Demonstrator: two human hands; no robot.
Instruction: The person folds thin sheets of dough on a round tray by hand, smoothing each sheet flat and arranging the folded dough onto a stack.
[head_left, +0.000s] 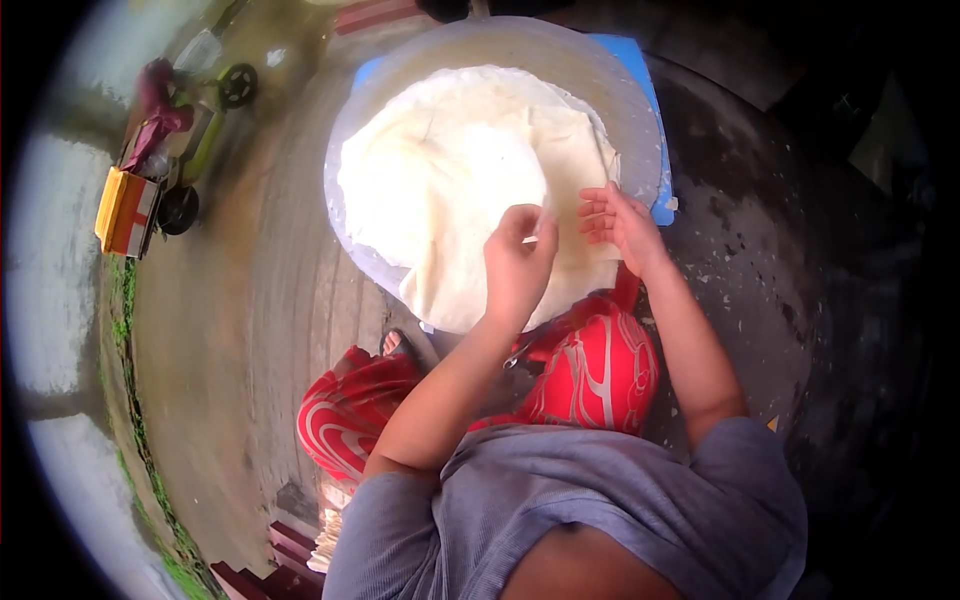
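Thin, pale round sheets (400,190), like wrappers or flatbread, lie overlapped in a pile on a large round tray (350,225). The tray rests over a blue surface (632,62) in front of my knees. My left hand (518,260) is at the near middle of the pile, thumb and fingers curled together at the edge of a bright upper sheet (505,170). To its right, my right hand (622,222) hovers by the pile's right edge with fingers loosely curved and apart, nothing visible in it.
Below the tray are my red patterned trousers (600,370) and a sandalled foot (393,342). A green scooter (205,135) stands at the upper left beside a yellow and orange box (125,212). Dark, stained floor (740,260) lies to the right.
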